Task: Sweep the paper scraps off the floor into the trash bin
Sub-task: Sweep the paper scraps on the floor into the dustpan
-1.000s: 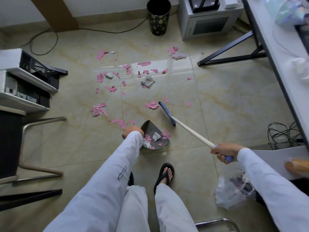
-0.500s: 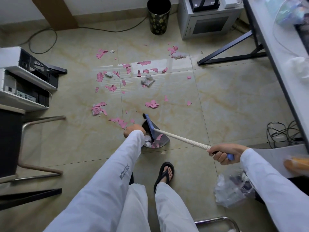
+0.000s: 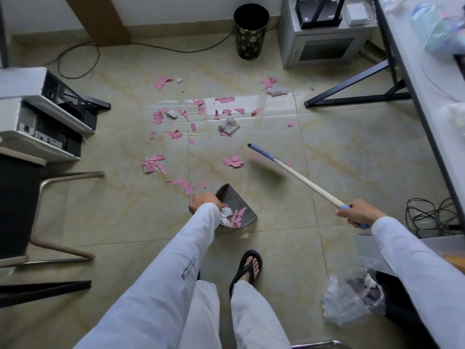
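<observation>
We look down on a glossy beige tiled floor (image 3: 352, 152) in a small office. A white desk (image 3: 427, 84) on black legs runs along its right edge. At the far edge, against the wall, the black trash bin (image 3: 251, 34) stands upright with its mouth open, well apart from everything being swept.

A long broom (image 3: 302, 180) slants across the middle of the floor. Its blue head is raised clear of the tiles and its shadow falls just beside it. Nearer our feet, a grey dustpan (image 3: 236, 200) rests on the floor with its open lip pointing toward the mess.

The right hand (image 3: 359, 214) is wrapped firmly round the blue grip at the broom's near end. The left hand (image 3: 205, 201) is curled into a fist at the dustpan's rear left corner. We cannot see the handle beneath it.

Pink paper scraps (image 3: 233, 161) lie strewn between the dustpan and the bin, thickest toward the floor's centre and left. A crumpled grey wad (image 3: 228, 126) sits among them. A few pink and white pieces already lie inside the dustpan, just beside the left hand.
</observation>
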`<state>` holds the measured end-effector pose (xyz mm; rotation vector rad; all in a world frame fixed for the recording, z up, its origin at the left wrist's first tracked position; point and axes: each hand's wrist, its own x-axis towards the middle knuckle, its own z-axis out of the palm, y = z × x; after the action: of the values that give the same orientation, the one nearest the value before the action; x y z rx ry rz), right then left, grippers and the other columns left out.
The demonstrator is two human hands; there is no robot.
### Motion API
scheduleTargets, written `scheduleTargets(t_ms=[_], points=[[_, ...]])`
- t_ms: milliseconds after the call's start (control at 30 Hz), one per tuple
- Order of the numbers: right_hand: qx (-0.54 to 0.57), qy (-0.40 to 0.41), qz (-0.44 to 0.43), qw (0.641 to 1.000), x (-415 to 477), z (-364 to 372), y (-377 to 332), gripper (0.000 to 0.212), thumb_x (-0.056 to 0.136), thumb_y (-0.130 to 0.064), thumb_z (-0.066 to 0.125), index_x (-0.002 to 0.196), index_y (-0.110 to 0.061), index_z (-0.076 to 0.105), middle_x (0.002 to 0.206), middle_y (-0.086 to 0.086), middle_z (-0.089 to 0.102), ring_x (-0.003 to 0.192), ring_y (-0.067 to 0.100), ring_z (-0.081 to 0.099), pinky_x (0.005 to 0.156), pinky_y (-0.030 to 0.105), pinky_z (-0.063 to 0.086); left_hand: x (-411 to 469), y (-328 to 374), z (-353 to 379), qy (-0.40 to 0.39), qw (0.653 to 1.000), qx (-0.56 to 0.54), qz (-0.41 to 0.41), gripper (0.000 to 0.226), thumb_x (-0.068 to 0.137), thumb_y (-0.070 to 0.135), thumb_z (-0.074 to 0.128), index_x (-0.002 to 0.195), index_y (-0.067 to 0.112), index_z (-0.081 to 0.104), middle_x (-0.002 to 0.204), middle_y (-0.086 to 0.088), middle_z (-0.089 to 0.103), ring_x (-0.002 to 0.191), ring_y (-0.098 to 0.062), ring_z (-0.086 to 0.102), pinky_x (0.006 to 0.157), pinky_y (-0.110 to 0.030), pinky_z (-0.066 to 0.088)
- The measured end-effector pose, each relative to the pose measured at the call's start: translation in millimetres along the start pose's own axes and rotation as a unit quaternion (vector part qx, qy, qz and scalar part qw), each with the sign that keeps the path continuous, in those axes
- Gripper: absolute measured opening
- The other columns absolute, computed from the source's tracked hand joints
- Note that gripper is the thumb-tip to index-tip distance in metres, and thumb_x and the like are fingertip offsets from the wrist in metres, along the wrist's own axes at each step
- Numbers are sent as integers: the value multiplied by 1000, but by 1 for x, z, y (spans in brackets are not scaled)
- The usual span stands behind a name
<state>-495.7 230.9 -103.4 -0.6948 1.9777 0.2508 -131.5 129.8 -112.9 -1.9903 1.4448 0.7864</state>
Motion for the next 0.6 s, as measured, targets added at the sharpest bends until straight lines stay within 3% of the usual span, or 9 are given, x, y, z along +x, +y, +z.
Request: scheduleTargets(t_ms=[200,267,333,400,467,600], points=[[-49,44,19,998,34,11,-19,23,91,-19,55,75,-3,53,47,7,48,43,20,40,47,24,33,2,-4,-4,-10,1000,-7,7,14,96,14,45,92,19,58,91,-2,52,82,-20,49,70,-25,40],[-79,16,42,996,38,21,-26,35,92,-20,52,60,-7,48,34,1,46,36,18,41,46,22,33,3,-4,-6,-10,1000,-4,13,17,96,14,45,98,20,61,92,-2,51,82,-20,48,71,-25,39],[-101,-61,60,991,42,39,-30,42,93,-20,49,53,-9,42,32,0,42,31,16,37,43,22,31,5,-5,-8,-13,1000,1,7,15,96,13,45,94,19,59,92,-2,52,82,-20,48,71,-25,39],[-50,-156,90,982,39,56,-24,39,96,-20,46,59,-10,40,39,3,40,33,16,32,41,23,28,5,-2,-7,-15,1000,3,-1,14,96,13,45,89,17,56,91,-2,53,82,-20,49,70,-25,39],[59,-200,132,969,29,68,-8,31,97,-16,46,67,-11,38,41,2,36,29,12,30,35,17,25,5,2,-7,-15,1000,2,-4,15,96,13,45,88,16,57,90,-3,53,81,-20,50,70,-26,40],[235,-300,160,911,8,72,27,25,97,-14,46,73,-14,39,46,-4,31,30,6,28,33,12,24,4,8,-9,-21,1000,8,3,22,95,13,45,100,17,66,98,-4,59,90,-23,56,72,-26,40]])
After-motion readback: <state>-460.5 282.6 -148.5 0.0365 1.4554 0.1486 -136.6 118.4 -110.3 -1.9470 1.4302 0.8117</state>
